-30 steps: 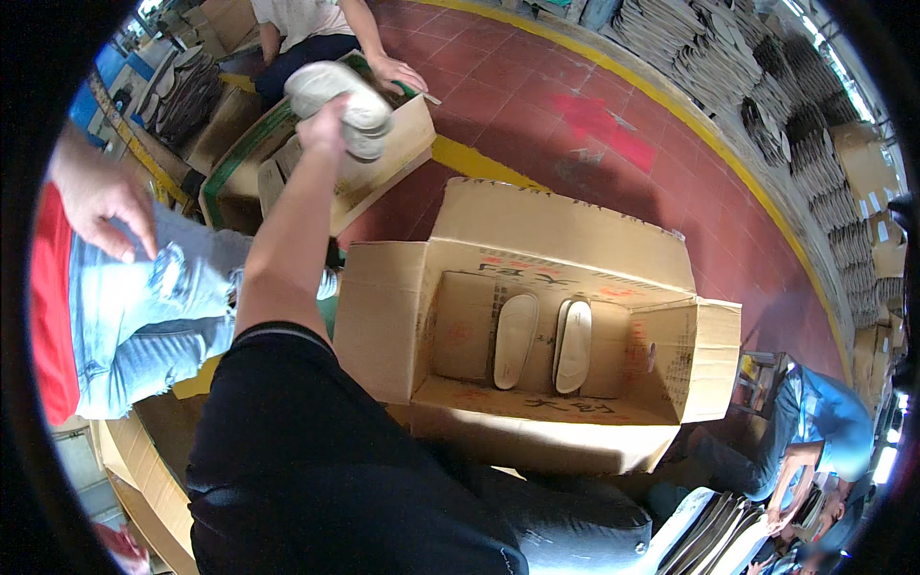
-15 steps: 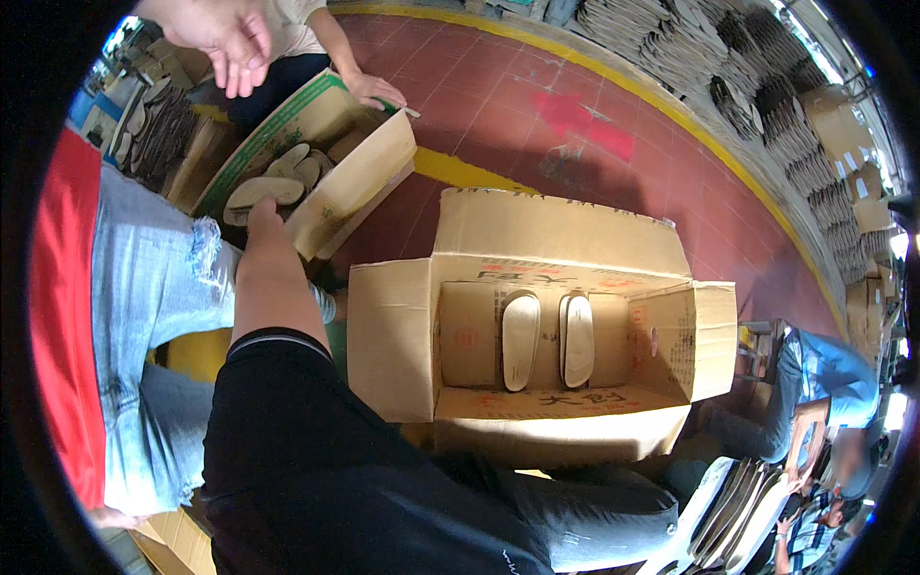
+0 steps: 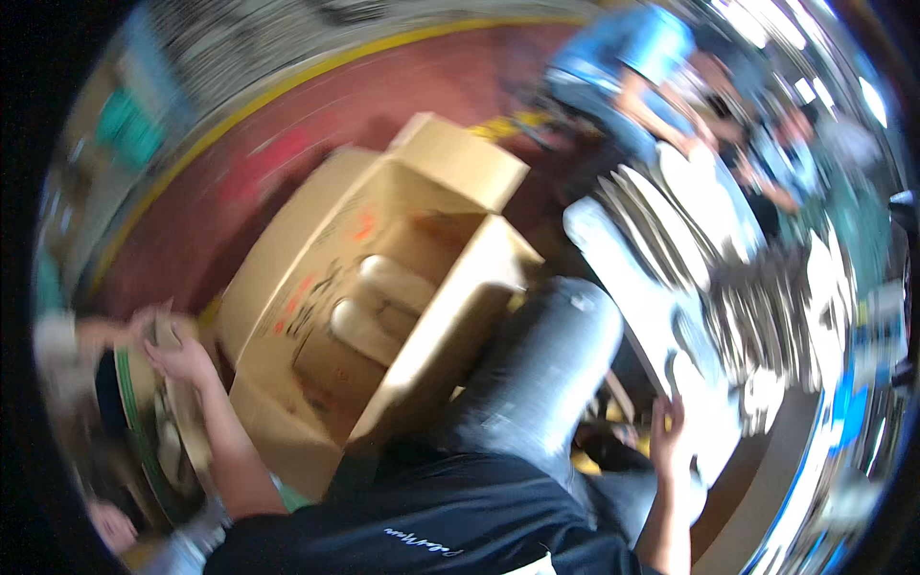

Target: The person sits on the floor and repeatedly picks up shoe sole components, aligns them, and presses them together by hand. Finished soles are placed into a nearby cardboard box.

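Note:
Two pale shoe soles (image 3: 359, 324) lie side by side in a large open cardboard box (image 3: 455, 163) in front of me. Left of it, my left hand (image 3: 184, 356) is by the edge of a second, green-striped box (image 3: 129, 388) with soles in it. Its fingers are curled around something brownish, too blurred to name. Another person's hand (image 3: 101, 333) is close beside it. At the right, my right hand (image 3: 669, 433) is raised with its fingers apart, beside the pale soles (image 3: 688, 383) on a white table (image 3: 632, 316).
Several rows of upright soles (image 3: 767, 316) stand on the table at the right. Beyond it sits a person in blue (image 3: 628, 57), handling soles. The red floor (image 3: 316, 105) has a yellow line (image 3: 240, 110). My dark-trousered knee (image 3: 556, 355) is between box and table.
My view has swung to the right, smearing the picture. My left hand has come up out of the soles in the left box. My right hand has come into view.

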The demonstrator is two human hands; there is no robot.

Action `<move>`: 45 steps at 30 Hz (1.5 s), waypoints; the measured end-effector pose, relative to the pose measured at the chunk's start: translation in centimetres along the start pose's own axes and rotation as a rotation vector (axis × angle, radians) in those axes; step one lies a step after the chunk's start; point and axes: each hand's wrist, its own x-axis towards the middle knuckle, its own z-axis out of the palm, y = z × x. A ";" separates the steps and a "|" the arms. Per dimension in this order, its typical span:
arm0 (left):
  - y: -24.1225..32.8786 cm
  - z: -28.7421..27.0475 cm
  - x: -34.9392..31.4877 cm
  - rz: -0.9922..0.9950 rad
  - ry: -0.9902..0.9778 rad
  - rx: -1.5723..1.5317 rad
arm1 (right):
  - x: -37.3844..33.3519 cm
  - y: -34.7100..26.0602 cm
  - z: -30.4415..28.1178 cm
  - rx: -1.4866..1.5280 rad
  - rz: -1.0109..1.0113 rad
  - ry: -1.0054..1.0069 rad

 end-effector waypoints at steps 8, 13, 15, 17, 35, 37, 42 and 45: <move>50.8 -23.3 -13.9 0.952 -0.411 -1.271 | -4.0 6.4 -5.1 0.078 0.201 0.377; 62.6 -31.8 -21.0 1.399 -0.708 -1.456 | -3.2 10.8 -8.9 0.235 0.345 0.418; 63.2 -31.0 -23.4 1.193 -0.945 -1.468 | -1.2 12.6 -9.2 0.262 0.305 0.434; 62.3 -29.0 -24.8 1.083 -0.816 -1.379 | 1.2 13.5 -9.9 0.228 0.236 0.327; 41.6 -6.1 -35.3 0.476 -1.513 -0.714 | 2.5 20.9 -3.3 0.458 0.238 0.387; 44.2 -5.7 -36.3 0.442 -1.614 -0.931 | 1.7 21.4 -3.2 0.428 0.280 0.378; 51.4 -4.0 -36.9 0.514 -1.657 -0.423 | 2.8 22.3 -1.4 0.467 0.334 0.289; 58.9 -10.4 -37.4 0.583 -1.755 -0.284 | 1.8 22.3 -2.5 0.422 0.362 0.322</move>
